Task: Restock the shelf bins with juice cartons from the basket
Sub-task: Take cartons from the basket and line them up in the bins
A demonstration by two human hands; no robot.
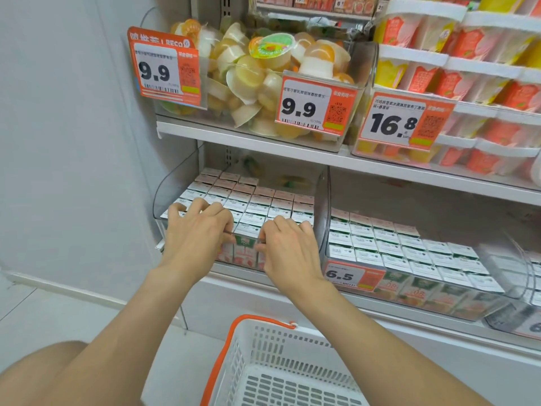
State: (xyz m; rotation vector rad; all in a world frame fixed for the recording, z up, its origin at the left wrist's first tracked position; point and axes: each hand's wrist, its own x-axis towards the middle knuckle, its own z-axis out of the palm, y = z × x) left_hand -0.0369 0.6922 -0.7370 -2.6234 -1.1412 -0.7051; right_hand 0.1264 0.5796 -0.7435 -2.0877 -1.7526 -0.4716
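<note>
1. White plastic basket point(292, 373) with an orange handle sits nearest you, below the shelf's front edge. The part in view holds no cartons, so restocking looks nearly finished.
2. Your left hand point(196, 232) and right hand point(289, 247) are apart, fingers curled over the front row of juice cartons point(257, 200) at the front edge of the left bin point(164, 194).
3. You seem to be squaring that last row. Next, lift your fingers straight up, because the clear front wall sits tight against them.
4. Right bin point(330, 206) adjoins. Open room remains at the left bin's back right corner, beneath the upper shelf point(263, 142).
</note>
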